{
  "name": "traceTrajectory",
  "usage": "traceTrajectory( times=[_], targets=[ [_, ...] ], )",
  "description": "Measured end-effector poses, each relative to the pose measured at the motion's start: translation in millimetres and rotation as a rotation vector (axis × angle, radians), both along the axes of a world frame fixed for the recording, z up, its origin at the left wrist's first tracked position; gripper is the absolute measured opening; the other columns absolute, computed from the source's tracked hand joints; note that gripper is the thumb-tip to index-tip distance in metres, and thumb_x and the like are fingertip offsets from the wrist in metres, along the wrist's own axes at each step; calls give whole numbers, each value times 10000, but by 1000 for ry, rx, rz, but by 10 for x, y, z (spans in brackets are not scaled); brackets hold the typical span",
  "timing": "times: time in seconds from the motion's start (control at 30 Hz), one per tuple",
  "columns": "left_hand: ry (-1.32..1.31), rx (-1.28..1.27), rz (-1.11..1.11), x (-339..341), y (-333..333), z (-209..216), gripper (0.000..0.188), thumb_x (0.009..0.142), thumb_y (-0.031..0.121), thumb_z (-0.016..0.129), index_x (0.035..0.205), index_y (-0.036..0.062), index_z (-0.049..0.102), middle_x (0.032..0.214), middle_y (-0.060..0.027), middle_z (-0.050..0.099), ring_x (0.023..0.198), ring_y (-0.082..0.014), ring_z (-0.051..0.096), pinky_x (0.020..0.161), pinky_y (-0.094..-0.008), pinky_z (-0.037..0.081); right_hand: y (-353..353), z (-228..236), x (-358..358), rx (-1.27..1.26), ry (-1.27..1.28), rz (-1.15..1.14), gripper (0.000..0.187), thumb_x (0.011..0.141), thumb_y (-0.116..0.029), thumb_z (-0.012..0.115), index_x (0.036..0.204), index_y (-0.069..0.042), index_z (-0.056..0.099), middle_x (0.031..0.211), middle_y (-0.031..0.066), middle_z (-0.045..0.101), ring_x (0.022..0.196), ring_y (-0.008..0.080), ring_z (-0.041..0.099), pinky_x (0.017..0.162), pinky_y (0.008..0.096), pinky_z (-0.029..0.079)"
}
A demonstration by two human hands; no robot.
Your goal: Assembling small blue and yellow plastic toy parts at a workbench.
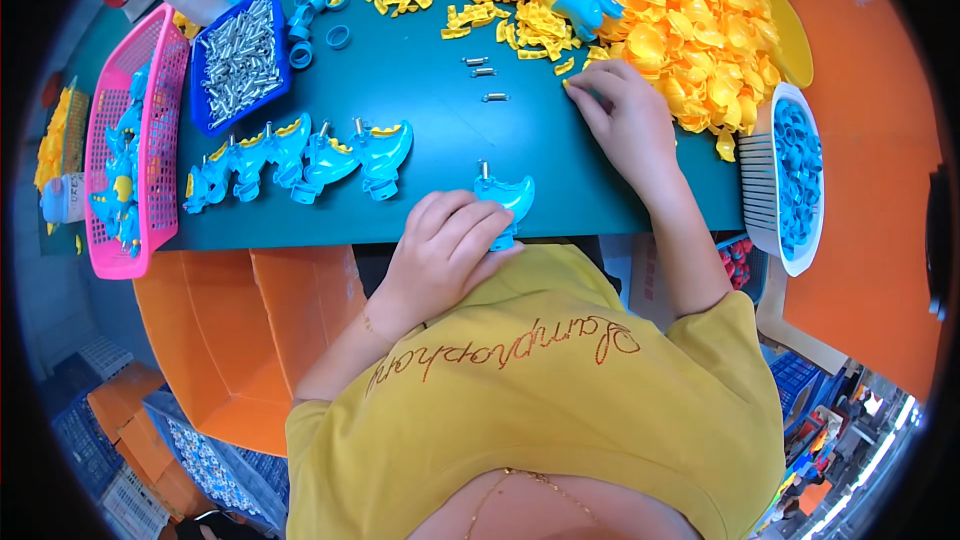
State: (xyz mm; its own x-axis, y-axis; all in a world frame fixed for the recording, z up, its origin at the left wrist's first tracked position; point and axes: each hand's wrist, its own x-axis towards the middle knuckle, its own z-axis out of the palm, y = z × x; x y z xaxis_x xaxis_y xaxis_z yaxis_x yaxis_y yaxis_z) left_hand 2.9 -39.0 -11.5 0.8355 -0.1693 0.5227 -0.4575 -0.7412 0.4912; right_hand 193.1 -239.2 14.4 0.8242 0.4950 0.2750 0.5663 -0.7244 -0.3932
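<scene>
a curved blue shell (514,196) is held at the near edge of the green table (420,70) by the left hand (452,238), whose grip is clasped about its left side, with part of it covered by the fingers. its long axis, so far as it is left uncovered, is directed away from the person, the pointed tip being curved to the right; a metal spring (484,169) is seen upright at its left corner. the right hand (628,118) is placed farther out and to the right, its grip pinched on what seems to be a small yellow piece (566,83). from that grip the shell is found nearer the person and to the left, well apart, so the left hand is the nearer. three loose springs (496,97) are laid left of the right hand.
</scene>
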Motion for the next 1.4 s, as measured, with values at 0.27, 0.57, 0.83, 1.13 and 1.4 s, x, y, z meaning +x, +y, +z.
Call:
traceTrajectory(
  times=[0.27,0.57,0.83,1.13,1.4],
  targets=[
    [38,20,-21,-55,131,-83,427,832,221,831,1208,90,676,1181,-74,699,1153,-325,644,935,-426,562,62,141,-532,490,847,226,179,835,-80,861,1002,-49,803,921,13,754,694,42,590,583,196,425],
    [53,-1,-25,-39,121,-98,418,819,171,819,1205,89,681,1199,-73,702,1168,-344,640,940,-430,561,190,-71,-671,430,506,284,106,824,-68,852,922,-56,815,915,45,774,835,173,681,747,300,529],
    [85,-35,-40,-34,114,-73,440,804,183,842,1206,89,690,1230,-92,682,1175,-353,632,954,-440,544,27,86,-614,214,309,541,219,900,-80,766,1118,-75,782,1075,50,763,1057,303,646,894,398,555],
    [278,3,134,23,26,256,849,714,406,936,1425,97,590,1231,-94,609,1072,-289,549,930,-407,463,-67,-16,-536,210,192,599,264,882,-56,759,1144,-85,781,1092,29,760,1052,286,642,893,403,546],
    [254,-133,71,86,-20,176,775,715,314,938,1367,47,614,1216,-124,701,970,-288,602,899,-384,500,-296,343,32,118,-80,96,206,893,-113,778,1097,-80,768,1052,85,726,1043,309,658,933,399,529]
  ],
)
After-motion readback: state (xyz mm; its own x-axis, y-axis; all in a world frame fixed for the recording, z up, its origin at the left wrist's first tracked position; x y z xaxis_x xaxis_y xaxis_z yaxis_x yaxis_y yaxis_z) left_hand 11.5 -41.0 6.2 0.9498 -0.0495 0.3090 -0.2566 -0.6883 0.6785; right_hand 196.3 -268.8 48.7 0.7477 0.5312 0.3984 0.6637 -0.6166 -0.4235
